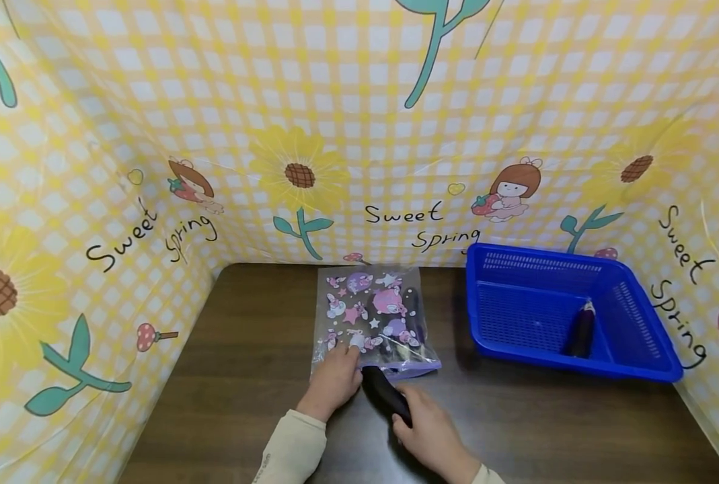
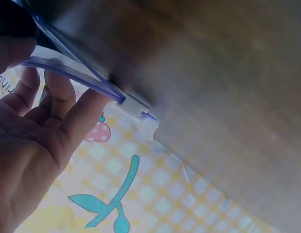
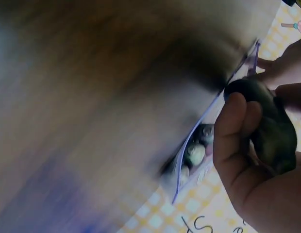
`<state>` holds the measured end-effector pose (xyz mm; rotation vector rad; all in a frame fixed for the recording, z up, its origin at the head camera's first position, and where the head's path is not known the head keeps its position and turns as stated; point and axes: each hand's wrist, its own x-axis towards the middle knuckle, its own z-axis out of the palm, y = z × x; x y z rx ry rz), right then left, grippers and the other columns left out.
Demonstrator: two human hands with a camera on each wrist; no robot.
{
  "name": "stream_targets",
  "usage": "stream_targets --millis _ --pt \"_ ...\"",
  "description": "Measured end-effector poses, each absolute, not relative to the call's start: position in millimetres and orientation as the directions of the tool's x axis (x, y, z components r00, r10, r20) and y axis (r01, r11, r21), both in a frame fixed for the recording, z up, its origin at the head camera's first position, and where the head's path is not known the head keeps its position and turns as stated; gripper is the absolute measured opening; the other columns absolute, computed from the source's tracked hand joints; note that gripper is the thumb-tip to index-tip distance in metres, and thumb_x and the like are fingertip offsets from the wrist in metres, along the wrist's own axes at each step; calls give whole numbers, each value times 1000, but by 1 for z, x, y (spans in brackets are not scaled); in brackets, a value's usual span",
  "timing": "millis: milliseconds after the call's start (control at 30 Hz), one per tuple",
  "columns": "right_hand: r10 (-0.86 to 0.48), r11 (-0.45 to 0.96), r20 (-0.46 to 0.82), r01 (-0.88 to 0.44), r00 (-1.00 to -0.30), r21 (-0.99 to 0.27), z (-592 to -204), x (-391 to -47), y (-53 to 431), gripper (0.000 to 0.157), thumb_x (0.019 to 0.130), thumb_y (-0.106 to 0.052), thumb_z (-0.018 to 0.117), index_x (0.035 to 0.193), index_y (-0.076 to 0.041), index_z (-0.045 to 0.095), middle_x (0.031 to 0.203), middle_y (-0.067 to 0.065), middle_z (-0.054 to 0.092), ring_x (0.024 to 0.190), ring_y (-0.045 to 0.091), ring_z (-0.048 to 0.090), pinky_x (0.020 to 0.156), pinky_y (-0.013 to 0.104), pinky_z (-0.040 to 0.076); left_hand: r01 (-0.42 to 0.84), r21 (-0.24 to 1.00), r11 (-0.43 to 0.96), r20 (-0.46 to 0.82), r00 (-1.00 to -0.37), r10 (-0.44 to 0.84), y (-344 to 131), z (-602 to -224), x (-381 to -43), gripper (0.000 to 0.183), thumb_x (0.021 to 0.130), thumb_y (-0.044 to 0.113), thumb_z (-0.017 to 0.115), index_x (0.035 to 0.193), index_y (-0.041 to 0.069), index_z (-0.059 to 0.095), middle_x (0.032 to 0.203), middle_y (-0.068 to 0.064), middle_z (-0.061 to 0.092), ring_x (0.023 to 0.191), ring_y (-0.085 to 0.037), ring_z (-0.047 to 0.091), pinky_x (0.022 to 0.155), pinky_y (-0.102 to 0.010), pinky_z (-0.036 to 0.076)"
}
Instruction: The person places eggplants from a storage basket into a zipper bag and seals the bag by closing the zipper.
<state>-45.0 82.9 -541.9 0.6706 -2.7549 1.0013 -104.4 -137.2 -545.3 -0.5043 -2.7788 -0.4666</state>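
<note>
A clear zip bag point(image 1: 352, 314) printed with pink and purple cartoons lies flat, its purple-edged mouth point(image 1: 416, 368) facing me. My left hand point(image 1: 335, 376) holds the bag's rim near its left corner; in the left wrist view a white slider point(image 2: 136, 107) sits beside the fingers. My right hand point(image 1: 428, 430) grips a long, dark eggplant point(image 1: 386, 396), whose far end is right at the bag's mouth. Through the opening in the right wrist view, several rounded ends of dark produce point(image 3: 195, 153) show inside the bag.
A blue plastic basket point(image 1: 477, 323) stands at the right of the brown wooden table point(image 1: 250, 329), with one dark eggplant point(image 1: 582, 331) lying in it. Yellow checked cloth point(image 1: 359, 148) with flowers and lettering walls off the back and both sides.
</note>
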Motion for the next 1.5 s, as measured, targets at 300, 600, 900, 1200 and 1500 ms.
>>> stream_targets --millis 300,600,900,1200,1500 --pt "-354 758 291 -455 -889 -467 -546 -51 65 42 80 -18 83 112 -6 58 92 8 68 75 24 64 61 40 50 369 271 889 328 -904 275 -137 -546 -101 24 75 6 74 84 7 52 79 -7 48 69 -28 53 55 -45 48" --pt "-332 816 293 -429 -896 -387 -549 -64 48 45 78 -18 85 108 -2 56 90 14 62 68 32 65 57 45 52 353 264 897 279 -919 280 -135 -549 -100 22 75 7 76 88 2 58 82 -12 55 75 -31 57 63 -48 51" --pt "-288 853 411 -427 -865 -299 -555 -76 40 43 76 -21 87 95 -2 53 71 13 58 52 32 59 45 44 47 351 242 905 249 -924 291 -130 -548 -101 22 76 8 76 89 2 59 82 -11 57 76 -31 58 66 -47 52" --pt "-279 880 372 -391 -886 -271 -553 -73 44 51 78 -28 85 112 1 60 75 14 63 56 33 62 49 45 49 368 182 912 316 -900 301 -126 -554 -102 23 72 7 76 85 2 58 76 -12 56 70 -31 58 63 -46 51" --pt "-404 829 461 -529 -790 -182 -543 -58 57 30 73 -11 81 95 -8 60 84 9 57 65 29 58 47 40 46 368 178 913 326 -897 298 -127 -551 -100 25 71 7 78 85 2 57 72 -11 57 64 -31 59 58 -45 50"
